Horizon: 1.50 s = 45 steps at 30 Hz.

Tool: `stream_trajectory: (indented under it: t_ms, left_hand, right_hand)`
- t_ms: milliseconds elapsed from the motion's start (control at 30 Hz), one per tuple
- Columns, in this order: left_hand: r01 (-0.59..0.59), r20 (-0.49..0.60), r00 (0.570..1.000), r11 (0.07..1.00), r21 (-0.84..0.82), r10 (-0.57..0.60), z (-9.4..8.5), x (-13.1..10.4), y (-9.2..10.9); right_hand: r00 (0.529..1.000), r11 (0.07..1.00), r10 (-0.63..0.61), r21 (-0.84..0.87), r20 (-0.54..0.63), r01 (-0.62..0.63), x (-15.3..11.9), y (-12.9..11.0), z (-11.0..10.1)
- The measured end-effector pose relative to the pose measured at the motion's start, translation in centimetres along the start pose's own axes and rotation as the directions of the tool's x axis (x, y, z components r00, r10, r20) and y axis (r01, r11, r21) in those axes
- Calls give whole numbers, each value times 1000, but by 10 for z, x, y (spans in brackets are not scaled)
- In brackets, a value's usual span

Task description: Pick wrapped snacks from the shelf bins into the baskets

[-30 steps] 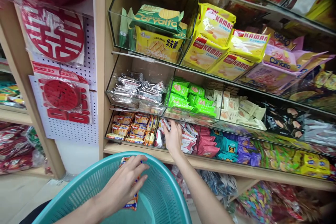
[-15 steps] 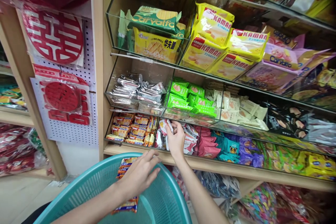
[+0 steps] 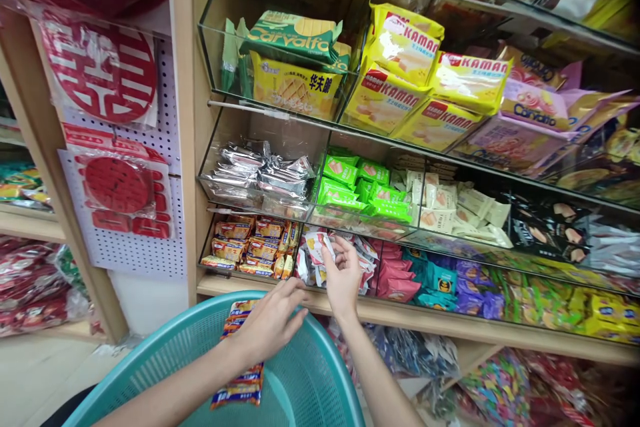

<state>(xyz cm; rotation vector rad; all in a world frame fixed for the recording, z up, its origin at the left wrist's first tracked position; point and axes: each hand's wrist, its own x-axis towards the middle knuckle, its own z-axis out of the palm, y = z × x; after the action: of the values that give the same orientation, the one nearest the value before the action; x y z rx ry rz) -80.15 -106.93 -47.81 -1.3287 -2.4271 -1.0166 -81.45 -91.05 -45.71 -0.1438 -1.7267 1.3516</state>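
Note:
My right hand is closed on a small white-and-red snack packet, pinched between thumb and fingers at the front of the bottom row of bins. Behind and beside it lie more white-and-red packets in the same bin. My left hand hangs over the teal plastic basket, its fingers loosely stretched and holding nothing. Beneath that hand, orange-and-blue snack packets lie in the basket, partly hidden by my forearm.
Left of the white packets is a bin of orange biscuit packets; pink packets fill the bin to the right. Clear shelf bins above hold silver packets, green packets and yellow wafer packs. A wooden ledge runs below.
My right hand has drawn slightly back and right from the bin, tilting up the white-and-red packet in its fingers. My left hand has barely moved over the basket.

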Motion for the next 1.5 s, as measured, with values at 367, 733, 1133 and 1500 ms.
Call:
stream_trajectory:
  t_ms: [367,733,1133,1500]
  left_hand:
    - [285,56,861,389,-876,-505,-21,6,34]
    - [467,297,776,191,-863,-557,-43,-36,-3]
    - [483,316,775,191,-855,-547,-49,-37,-9]
    - [511,336,759,191,-838,-558,-54,-40,-10]
  right_hand:
    - [905,837,384,345,184,-425,-60,-42,-12]
    - [941,852,-94,-462,326,245,-43,-1,-25]
    - [890,600,13,-716,455,357,-32,-5,10]
    - [961,963,163,-248,221,-106,-17,-2,-11]
